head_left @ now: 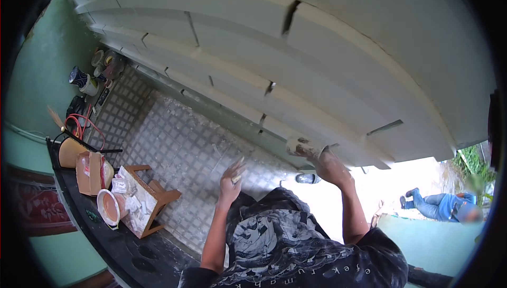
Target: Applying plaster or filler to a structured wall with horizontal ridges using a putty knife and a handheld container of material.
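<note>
My right hand (pixel 331 168) is raised at the lower edge of the pale stepped panelling, its fingers closed around a pale, brown-smeared, flat-ended tool (pixel 302 147). The tool looks like a wide putty knife, though its exact kind is unclear. It is up against the panelling (pixel 338 98), which has several dark slits and gaps. Lower and to the left, my left hand (pixel 231 181) is held over the tiled floor. A small pale-yellow piece (pixel 236 179) sits in its palm, with the fingers partly stretched; what it is cannot be made out.
On the left, a small wooden table (pixel 138 203) holds white lumps and a pinkish bucket (pixel 109 206). Beside it are a cardboard box (pixel 91 173) and a chair (pixel 71 152). Paint pots (pixel 88 84) and a red hose (pixel 87 124) lie farther off. A person in blue (pixel 441 206) is outside, right.
</note>
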A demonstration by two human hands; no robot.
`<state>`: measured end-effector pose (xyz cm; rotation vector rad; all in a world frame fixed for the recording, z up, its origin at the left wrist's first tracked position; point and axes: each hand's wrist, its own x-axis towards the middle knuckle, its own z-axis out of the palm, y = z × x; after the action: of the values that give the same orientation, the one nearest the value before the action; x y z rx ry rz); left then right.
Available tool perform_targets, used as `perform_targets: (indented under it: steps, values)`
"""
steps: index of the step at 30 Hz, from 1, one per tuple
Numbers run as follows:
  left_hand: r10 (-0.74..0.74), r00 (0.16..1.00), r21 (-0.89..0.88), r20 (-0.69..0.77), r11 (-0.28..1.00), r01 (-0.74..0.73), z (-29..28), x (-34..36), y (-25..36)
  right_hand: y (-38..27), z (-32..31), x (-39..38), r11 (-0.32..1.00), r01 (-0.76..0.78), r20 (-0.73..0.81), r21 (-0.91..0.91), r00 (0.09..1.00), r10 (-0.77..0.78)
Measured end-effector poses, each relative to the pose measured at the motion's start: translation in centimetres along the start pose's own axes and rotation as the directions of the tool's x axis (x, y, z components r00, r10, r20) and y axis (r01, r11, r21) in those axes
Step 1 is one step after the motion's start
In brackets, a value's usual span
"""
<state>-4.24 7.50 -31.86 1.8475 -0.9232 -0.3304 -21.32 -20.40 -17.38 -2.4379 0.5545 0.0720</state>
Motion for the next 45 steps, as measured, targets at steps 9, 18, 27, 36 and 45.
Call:
perform_targets:
  steps: [9, 18, 27, 36, 45]
  values:
    - [-0.374, 0.921, -0.237, -0.113, 0.91, 0.34, -11.2, -7.0, -4.9, -7.0, 4.0, 10.9, 0.939, 0.055, -0.571, -0.34, 0.781, -0.253]
    - [-0.372, 0.917, -0.28, -0.144, 0.904, 0.323, -15.4, -0.5, -6.9, -6.8, 13.3, 20.7, 0.845, 0.49, -0.331, -0.214, 0.777, -0.535]
    - [-0.186, 0.961, -0.396, -0.204, 0.914, 0.093, -17.0, 11.5, -5.7, 3.5, 25.1, 14.8, 0.993, 0.009, -0.355, -0.116, 0.933, -0.05]
    - [0.222, 0.975, -0.151, 0.027, 0.965, -0.216, -16.6, 21.1, -6.3, 11.2, 24.2, 12.0, 0.921, -0.388, -0.517, 0.022, 0.784, 0.343]
    - [0.561, 0.72, -0.073, 0.409, 0.806, -0.587, -23.0, 31.8, -4.4, 3.8, 26.9, 17.3, 0.877, -0.422, -0.742, 0.228, 0.508, 0.438]
